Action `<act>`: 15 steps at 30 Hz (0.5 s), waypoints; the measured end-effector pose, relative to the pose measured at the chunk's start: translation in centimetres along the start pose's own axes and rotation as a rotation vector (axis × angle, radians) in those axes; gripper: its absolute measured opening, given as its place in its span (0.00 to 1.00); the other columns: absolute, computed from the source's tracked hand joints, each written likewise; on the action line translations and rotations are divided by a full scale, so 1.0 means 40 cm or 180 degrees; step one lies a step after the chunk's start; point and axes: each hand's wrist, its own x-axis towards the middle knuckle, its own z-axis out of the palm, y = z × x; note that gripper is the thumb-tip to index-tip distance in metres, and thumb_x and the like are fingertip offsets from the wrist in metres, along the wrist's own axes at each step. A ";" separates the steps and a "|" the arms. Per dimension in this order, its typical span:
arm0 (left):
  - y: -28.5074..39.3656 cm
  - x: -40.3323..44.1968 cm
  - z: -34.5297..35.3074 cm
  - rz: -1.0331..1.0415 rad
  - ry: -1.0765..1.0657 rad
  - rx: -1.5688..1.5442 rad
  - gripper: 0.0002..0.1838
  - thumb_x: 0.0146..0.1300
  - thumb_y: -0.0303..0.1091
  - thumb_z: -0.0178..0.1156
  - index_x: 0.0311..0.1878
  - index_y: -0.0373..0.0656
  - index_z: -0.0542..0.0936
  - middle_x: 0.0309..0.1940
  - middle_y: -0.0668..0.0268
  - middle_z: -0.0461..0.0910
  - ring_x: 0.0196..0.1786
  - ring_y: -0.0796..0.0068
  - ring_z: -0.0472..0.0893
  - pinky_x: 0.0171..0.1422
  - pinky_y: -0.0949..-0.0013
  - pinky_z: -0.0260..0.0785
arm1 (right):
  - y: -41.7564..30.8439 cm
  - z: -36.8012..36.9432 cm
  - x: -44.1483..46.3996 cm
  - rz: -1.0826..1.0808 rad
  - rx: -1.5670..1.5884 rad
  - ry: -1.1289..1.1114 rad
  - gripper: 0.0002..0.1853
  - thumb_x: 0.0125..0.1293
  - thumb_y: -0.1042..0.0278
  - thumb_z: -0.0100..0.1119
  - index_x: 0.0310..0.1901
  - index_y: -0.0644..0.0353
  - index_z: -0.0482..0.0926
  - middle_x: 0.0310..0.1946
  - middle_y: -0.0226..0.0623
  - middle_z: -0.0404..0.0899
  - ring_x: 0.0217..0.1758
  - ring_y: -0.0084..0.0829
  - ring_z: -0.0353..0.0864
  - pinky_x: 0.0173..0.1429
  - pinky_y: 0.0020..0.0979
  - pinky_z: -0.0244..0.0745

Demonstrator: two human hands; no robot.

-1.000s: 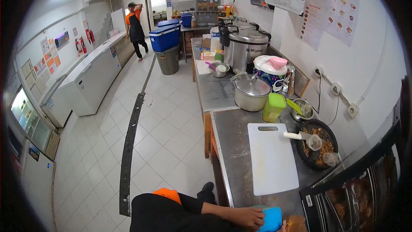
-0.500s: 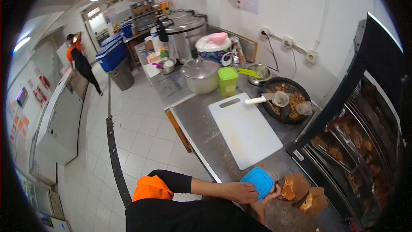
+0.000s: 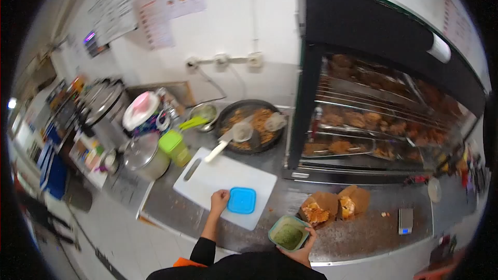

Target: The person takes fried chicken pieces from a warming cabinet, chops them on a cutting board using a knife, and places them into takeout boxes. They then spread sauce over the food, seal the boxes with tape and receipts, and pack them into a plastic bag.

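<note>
My left hand (image 3: 220, 201) is closed at the left edge of a square blue lid (image 3: 242, 200), which is over the lower part of the white cutting board (image 3: 259, 182). Whether the lid rests on the board I cannot tell. My right hand (image 3: 303, 247) is wrapped round a small square tub (image 3: 275, 226) with green, powdery or minced contents, its mouth uncovered. Just beyond the tub stand a brown paper box (image 3: 324, 203) and a second paper box (image 3: 361, 197), both with orange and white food in them.
A knife (image 3: 218, 150) lies from the board to a black pan (image 3: 264, 144) of cooked shreds. Left of it are a green-lidded container (image 3: 180, 153) and a pot (image 3: 150, 166). A heated display cabinet (image 3: 295, 124) stands behind the boxes, a small scale (image 3: 405, 223) to the right.
The blue lid has come off the tub and moved left with my left hand, over the board. My right hand keeps the tub. The view has turned right.
</note>
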 end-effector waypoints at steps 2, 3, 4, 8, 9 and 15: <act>-0.027 0.037 0.031 0.0207 -0.0161 -0.0069 0.10 0.49 0.35 0.55 0.29 0.36 0.77 0.18 0.60 0.75 0.22 0.72 0.74 0.28 0.70 0.66 | 0.003 0.006 0.000 -0.0031 -0.0077 0.0290 0.48 0.26 0.66 0.75 0.49 0.55 0.50 0.49 0.45 0.53 0.53 0.38 0.60 0.54 0.37 0.62; -0.025 0.055 0.041 0.0282 -0.0191 -0.0127 0.10 0.49 0.34 0.56 0.28 0.37 0.77 0.19 0.60 0.75 0.22 0.70 0.74 0.28 0.69 0.66 | -0.002 0.009 -0.003 -0.0052 -0.0096 0.0404 0.48 0.26 0.66 0.75 0.49 0.56 0.50 0.49 0.45 0.54 0.53 0.38 0.61 0.53 0.37 0.62; -0.021 0.082 0.053 0.0349 -0.0291 -0.0150 0.10 0.49 0.34 0.56 0.28 0.37 0.77 0.19 0.60 0.75 0.22 0.70 0.74 0.28 0.69 0.66 | -0.011 0.012 -0.004 -0.0049 -0.0156 0.0511 0.48 0.26 0.66 0.75 0.49 0.56 0.50 0.49 0.45 0.54 0.53 0.38 0.61 0.53 0.37 0.62; 0.113 0.199 0.046 0.0821 0.0144 -0.0092 0.10 0.49 0.33 0.57 0.34 0.38 0.76 0.25 0.59 0.76 0.25 0.68 0.74 0.30 0.68 0.67 | -0.016 0.038 -0.001 -0.0069 -0.0243 0.0687 0.48 0.28 0.66 0.75 0.49 0.54 0.48 0.49 0.46 0.53 0.53 0.39 0.61 0.54 0.37 0.62; 0.147 0.220 0.043 0.0788 0.0213 -0.0001 0.12 0.50 0.33 0.57 0.37 0.38 0.75 0.27 0.58 0.76 0.25 0.68 0.75 0.31 0.68 0.67 | -0.014 0.045 0.005 -0.0122 -0.0185 0.0755 0.47 0.29 0.66 0.75 0.49 0.56 0.49 0.48 0.46 0.54 0.52 0.38 0.63 0.52 0.36 0.63; 0.345 0.170 -0.008 0.0780 -0.0084 -0.0043 0.15 0.50 0.32 0.56 0.43 0.41 0.74 0.22 0.63 0.76 0.22 0.68 0.73 0.31 0.68 0.66 | 0.009 0.056 0.002 -0.0182 -0.0198 0.0703 0.47 0.30 0.66 0.74 0.50 0.56 0.48 0.50 0.48 0.54 0.52 0.40 0.63 0.54 0.38 0.62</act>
